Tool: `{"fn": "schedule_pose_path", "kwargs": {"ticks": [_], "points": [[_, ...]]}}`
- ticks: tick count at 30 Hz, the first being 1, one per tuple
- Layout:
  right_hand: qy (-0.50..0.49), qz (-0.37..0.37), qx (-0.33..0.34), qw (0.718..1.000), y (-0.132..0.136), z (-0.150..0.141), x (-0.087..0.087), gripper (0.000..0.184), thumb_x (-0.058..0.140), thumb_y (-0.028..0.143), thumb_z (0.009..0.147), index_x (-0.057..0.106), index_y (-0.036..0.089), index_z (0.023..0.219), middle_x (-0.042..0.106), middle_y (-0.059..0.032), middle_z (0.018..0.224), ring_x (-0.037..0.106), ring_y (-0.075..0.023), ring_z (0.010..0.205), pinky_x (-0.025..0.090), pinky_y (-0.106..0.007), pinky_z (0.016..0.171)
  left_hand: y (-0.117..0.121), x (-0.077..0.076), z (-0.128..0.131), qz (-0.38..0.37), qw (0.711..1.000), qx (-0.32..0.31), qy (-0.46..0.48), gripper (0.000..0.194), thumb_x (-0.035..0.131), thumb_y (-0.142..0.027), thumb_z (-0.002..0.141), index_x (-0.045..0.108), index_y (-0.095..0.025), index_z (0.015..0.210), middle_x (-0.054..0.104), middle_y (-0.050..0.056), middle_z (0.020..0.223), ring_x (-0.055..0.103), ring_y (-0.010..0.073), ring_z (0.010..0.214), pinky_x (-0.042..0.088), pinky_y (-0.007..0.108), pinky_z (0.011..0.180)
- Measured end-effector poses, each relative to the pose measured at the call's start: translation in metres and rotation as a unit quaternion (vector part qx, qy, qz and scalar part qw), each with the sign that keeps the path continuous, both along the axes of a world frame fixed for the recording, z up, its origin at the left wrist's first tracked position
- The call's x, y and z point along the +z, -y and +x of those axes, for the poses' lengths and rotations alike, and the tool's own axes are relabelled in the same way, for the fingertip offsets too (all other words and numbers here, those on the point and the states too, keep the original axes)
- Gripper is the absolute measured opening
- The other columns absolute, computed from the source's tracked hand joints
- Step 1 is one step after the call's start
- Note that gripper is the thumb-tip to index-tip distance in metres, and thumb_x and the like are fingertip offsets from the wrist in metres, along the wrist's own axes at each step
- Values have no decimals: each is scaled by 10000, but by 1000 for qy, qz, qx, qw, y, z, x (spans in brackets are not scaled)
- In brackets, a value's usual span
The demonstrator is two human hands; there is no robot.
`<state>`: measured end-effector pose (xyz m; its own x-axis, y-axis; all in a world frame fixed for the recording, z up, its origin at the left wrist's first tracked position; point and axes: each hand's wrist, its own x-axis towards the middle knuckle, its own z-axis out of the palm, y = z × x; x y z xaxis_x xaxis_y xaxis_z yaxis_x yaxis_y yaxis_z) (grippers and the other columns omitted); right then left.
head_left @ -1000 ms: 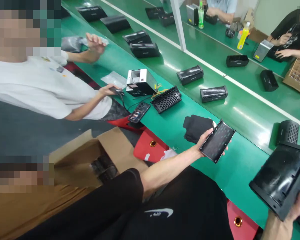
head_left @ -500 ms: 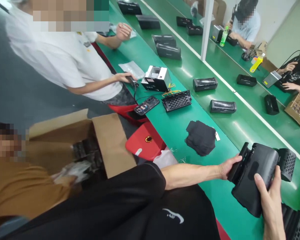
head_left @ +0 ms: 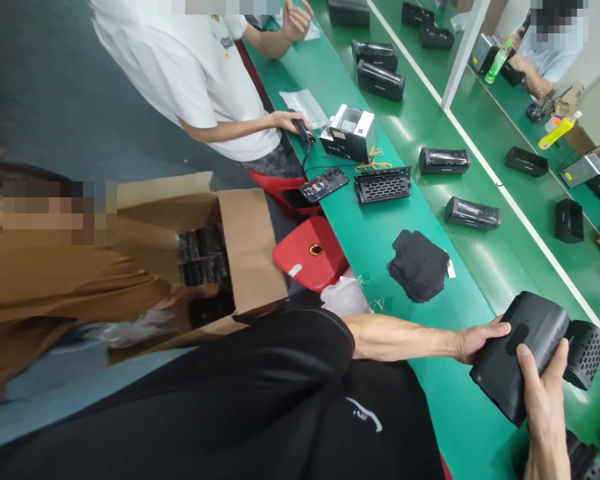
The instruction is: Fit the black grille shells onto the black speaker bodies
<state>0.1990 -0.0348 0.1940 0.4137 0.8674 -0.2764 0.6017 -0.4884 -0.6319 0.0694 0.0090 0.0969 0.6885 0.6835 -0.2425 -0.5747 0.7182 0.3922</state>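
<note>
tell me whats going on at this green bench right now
The person wearing the camera holds a black plastic housing over the green bench in both hands: the left hand grips its near end, the right hand wraps its side. A stack of black cloth pieces lies just beyond. Further along, a co-worker in a white shirt works by a small white box, near a phone.

Only a white swoosh logo (wordless) shows on the black shorts (head_left: 330, 413).

Black speaker housing (head_left: 523, 353) in our grip.
Matte, rounded shell, tilted, at 4 o'clock over the green bench.
</note>
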Motion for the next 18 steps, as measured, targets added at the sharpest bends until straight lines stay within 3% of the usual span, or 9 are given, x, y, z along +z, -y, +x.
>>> {"fn": "schedule_pose_path", "kwargs": {"ticks": [5, 8, 11, 14, 16, 18], "points": [[-7, -13, -1, 1000, -12, 2, 6, 1345, 660, 888, 785, 54, 189, 1760, 141, -152, 1802, 237, -436, 1619, 147, -594, 1322, 0, 4, 5, -18, 1000, -7, 0, 689, 788, -730, 677, 704, -433, 1293, 701, 56, 1066, 737, 274, 1071, 601, 387, 896], [-1, 8, 25, 1000, -3, 12, 10, 1251, 652, 868, 809, 172, 200, 1752, 190, -157, 1792, 231, -437, 1619, 162, -606, 1322, -5, 5, 5, -20, 1000, 20, 0, 765, 822, -670, 666, 648, -428, 1370, 711, 61, 1150, 723, 286, 1115, 588, 396, 903], [4, 105, 11, 994, 28, 4, 3, 1148, 781, 752, 797, 273, 281, 1712, 231, -156, 1770, 360, -473, 1551, 398, -668, 1215, -11, 10, 3, -36, 998, 56, 6, 1048, 916, -576, 583, 496, -408, 1528, 704, 85, 1225, 710, 309, 1134, 571, 423, 939], [17, 203, -16, 979, 58, -28, -21, 1190, 933, 610, 711, 246, 405, 1661, 257, -135, 1734, 451, -485, 1474, 611, -625, 989, -10, 17, 7, -32, 991, 126, 22, 1165, 968, -524, 536, 445, -378, 1567, 674, 106, 1307, 684, 319, 1193, 546, 426, 998], [51, 281, -54, 957, 66, -48, -37, 1106, 919, 553, 760, 260, 428, 1640, 305, -151, 1685, 456, -480, 1460, 581, -644, 1041, -6, 20, 12, -26, 986, 161, 24, 1187, 985, -519, 527, 434, -385, 1570, 640, 116, 1382, 648, 336, 1269, 533, 440, 1031], [94, 333, -97, 933, 66, -53, -45, 990, 883, 542, 808, 353, 356, 1623, 369, -195, 1629, 430, -496, 1472, 456, -680, 1176, -7, 22, 11, -21, 988, 154, 2, 1244, 997, -534, 525, 371, -421, 1594, 586, 116, 1469, 604, 349, 1338, 529, 471, 1042]]}}
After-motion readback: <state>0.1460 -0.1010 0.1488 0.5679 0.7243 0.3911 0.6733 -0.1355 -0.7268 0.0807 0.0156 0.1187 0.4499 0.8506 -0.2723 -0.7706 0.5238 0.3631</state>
